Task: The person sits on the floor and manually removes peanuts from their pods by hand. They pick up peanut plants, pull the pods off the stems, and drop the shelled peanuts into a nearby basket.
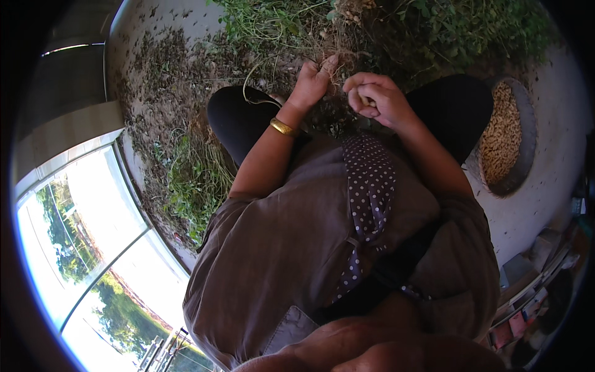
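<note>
My left hand [314, 81], with a gold bracelet [282, 126] on the wrist, is closed on the thin roots of a pulled peanut plant [341, 65]; its stem seems to trail down to the left over my knee. Close beside it on the right, my right hand [374, 98] has its fingers curled around pale peanut pods [370, 102]. More uprooted peanut plants [353, 11], with pods among their roots, lie just beyond my hands.
Green plants with leaves are heaped at the upper right [483, 28] and lower left [195, 181]. Soil and leaf scraps [162, 79] cover the floor at left. Past my right knee stands a basket [527, 135] of peanuts [501, 135]. Windows are at far left, boxes at lower right.
</note>
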`<control>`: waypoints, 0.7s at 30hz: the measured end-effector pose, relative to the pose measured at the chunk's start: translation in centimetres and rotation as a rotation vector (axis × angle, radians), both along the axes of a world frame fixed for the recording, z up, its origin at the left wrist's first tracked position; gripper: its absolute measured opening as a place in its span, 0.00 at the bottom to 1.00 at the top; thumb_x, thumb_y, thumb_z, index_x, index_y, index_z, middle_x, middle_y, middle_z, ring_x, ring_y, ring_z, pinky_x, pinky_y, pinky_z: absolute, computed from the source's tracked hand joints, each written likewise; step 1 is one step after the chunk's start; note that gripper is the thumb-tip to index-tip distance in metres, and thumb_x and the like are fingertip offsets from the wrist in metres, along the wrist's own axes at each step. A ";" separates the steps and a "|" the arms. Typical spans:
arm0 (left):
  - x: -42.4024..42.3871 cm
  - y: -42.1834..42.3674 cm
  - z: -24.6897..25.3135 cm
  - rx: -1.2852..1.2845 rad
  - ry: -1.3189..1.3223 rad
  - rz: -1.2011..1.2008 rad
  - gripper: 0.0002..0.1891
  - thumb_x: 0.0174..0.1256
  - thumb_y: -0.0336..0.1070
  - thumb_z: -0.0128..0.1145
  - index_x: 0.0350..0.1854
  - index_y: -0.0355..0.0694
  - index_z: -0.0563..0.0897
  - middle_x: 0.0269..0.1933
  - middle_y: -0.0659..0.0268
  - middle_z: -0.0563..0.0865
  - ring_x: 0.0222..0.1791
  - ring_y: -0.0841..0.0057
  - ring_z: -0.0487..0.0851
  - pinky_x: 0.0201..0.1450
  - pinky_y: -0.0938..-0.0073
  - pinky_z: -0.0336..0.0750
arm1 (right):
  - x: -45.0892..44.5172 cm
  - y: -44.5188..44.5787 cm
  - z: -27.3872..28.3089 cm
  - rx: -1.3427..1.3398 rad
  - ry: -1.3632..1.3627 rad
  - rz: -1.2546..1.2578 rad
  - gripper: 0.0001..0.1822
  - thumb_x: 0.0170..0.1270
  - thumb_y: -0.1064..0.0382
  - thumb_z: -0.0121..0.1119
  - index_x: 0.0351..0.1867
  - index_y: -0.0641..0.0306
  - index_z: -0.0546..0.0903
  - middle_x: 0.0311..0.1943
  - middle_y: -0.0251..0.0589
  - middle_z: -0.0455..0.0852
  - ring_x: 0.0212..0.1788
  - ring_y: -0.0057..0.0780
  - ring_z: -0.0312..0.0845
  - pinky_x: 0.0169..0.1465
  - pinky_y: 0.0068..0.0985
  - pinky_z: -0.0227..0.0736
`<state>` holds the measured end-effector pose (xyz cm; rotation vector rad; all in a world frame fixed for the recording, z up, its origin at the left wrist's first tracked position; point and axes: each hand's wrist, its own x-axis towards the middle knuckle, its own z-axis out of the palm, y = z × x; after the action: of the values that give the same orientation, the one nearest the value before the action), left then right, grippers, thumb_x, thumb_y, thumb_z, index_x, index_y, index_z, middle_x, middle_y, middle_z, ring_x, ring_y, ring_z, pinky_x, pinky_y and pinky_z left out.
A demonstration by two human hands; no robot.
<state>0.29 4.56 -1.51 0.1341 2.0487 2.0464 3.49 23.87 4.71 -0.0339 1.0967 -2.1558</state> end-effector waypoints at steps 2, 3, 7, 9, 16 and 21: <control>0.5 0.0 1.0 0.031 -0.023 -0.078 0.15 0.75 0.43 0.50 0.46 0.36 0.83 0.30 0.75 0.82 0.28 0.90 0.73 0.31 0.83 0.70 | -0.6 1.9 -1.3 0.099 0.007 -0.161 0.12 0.60 0.74 0.42 0.40 0.72 0.77 0.19 0.35 0.73 0.14 0.12 0.55 0.17 0.13 0.49; 0.8 0.0 1.8 0.047 -0.033 -0.119 0.14 0.75 0.42 0.51 0.47 0.36 0.84 0.28 0.76 0.82 0.26 0.91 0.72 0.29 0.83 0.70 | -1.2 2.8 -1.9 0.147 0.012 -0.244 0.12 0.61 0.74 0.42 0.40 0.72 0.77 0.19 0.35 0.72 0.14 0.12 0.54 0.17 0.13 0.49; 2.1 0.5 2.8 0.090 -0.157 -0.315 0.14 0.74 0.40 0.52 0.49 0.36 0.83 0.33 0.74 0.85 0.32 0.90 0.77 0.34 0.83 0.73 | -3.4 2.9 -1.5 0.293 -0.018 -0.317 0.14 0.70 0.67 0.48 0.51 0.71 0.76 0.23 0.31 0.73 0.18 0.12 0.61 0.19 0.15 0.52; 2.0 0.5 3.1 0.130 -0.169 -0.429 0.14 0.74 0.40 0.52 0.51 0.36 0.82 0.38 0.72 0.86 0.35 0.89 0.78 0.38 0.83 0.74 | -4.2 2.3 -2.7 0.201 -0.028 -0.213 0.16 0.72 0.61 0.50 0.54 0.69 0.76 0.25 0.30 0.74 0.20 0.12 0.62 0.20 0.15 0.53; 1.9 -0.9 3.2 0.251 -0.293 -0.325 0.20 0.69 0.51 0.57 0.48 0.36 0.83 0.36 0.69 0.85 0.34 0.83 0.81 0.36 0.80 0.76 | -5.4 0.6 -4.9 -0.059 -0.072 0.026 0.14 0.73 0.56 0.51 0.45 0.67 0.79 0.25 0.29 0.73 0.19 0.12 0.59 0.19 0.13 0.53; -0.6 -2.4 3.3 0.419 -0.235 0.030 0.27 0.71 0.62 0.44 0.35 0.39 0.76 0.22 0.68 0.74 0.21 0.76 0.70 0.26 0.75 0.66 | -4.7 2.3 -1.5 -0.042 0.088 0.143 0.08 0.71 0.66 0.50 0.42 0.66 0.80 0.19 0.27 0.69 0.16 0.09 0.57 0.16 0.11 0.49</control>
<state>-0.26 2.18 1.76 -0.0632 1.4768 2.3558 -1.26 26.17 3.17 -0.2213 1.0652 -2.0654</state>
